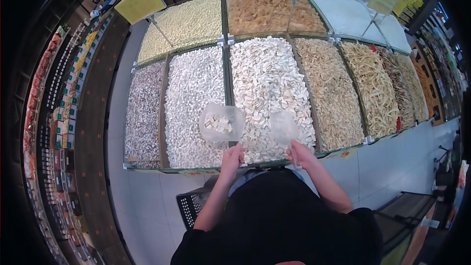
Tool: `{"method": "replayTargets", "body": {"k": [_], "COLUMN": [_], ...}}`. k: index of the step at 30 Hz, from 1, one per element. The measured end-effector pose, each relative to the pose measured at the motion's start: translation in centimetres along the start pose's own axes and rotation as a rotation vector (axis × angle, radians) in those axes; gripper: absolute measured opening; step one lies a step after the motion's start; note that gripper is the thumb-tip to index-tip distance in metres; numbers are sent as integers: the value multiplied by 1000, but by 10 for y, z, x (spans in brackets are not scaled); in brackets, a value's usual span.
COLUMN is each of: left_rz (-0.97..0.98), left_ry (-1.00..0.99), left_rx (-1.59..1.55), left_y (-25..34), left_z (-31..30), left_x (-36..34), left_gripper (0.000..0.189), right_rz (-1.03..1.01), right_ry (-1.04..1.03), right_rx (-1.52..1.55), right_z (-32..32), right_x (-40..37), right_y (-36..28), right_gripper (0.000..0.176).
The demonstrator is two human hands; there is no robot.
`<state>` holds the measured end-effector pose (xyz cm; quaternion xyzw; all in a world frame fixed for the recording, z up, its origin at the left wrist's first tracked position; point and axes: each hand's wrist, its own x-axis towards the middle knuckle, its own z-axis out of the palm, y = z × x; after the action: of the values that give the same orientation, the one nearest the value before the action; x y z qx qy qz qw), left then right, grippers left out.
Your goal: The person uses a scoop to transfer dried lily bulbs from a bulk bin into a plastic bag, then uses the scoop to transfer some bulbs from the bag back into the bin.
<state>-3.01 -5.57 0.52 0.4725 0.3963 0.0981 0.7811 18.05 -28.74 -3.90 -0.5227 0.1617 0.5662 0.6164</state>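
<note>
My left hand [232, 157] is closed round the lower end of a translucent plastic scoop [237, 118]. Several pale dried slices [218, 124] lie in this scoop, which overlaps the divider between two bins. My right hand [302, 156] grips the handle of a second clear plastic scoop [283, 126]. Its blade is over the bin of white dried slices [267, 78], and the slices show through it. Left of that bin is one filled with small white pieces [194, 88]. Both hands are at the near edge of the display.
Shredded tan dried goods [331, 93] and yellowish strips [373, 83] fill bins to the right. Behind are amber pieces [257, 12] and white grains [343, 17]. Yellow price signs [141, 3] stand on thin posts. A dark basket [189, 208] is at my lower left.
</note>
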Motion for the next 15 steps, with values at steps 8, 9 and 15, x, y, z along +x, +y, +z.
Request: {"method": "replayTargets", "body": {"k": [8, 9, 15], "left_rz": [-3, -2, 14], "left_ry": [25, 22, -15], "left_rx": [-28, -8, 33], "left_y": [-5, -7, -17], "left_z": [3, 2, -2], "left_x": [-14, -14, -13], "left_gripper": [34, 34, 34], "right_rz": [-6, -33, -107], "right_ry": [-32, 1, 9], "right_rx": [-38, -84, -183], "right_z": [2, 5, -3], "right_x": [20, 19, 45], "right_y": [-10, -16, -22], "right_gripper": [41, 42, 39]}}
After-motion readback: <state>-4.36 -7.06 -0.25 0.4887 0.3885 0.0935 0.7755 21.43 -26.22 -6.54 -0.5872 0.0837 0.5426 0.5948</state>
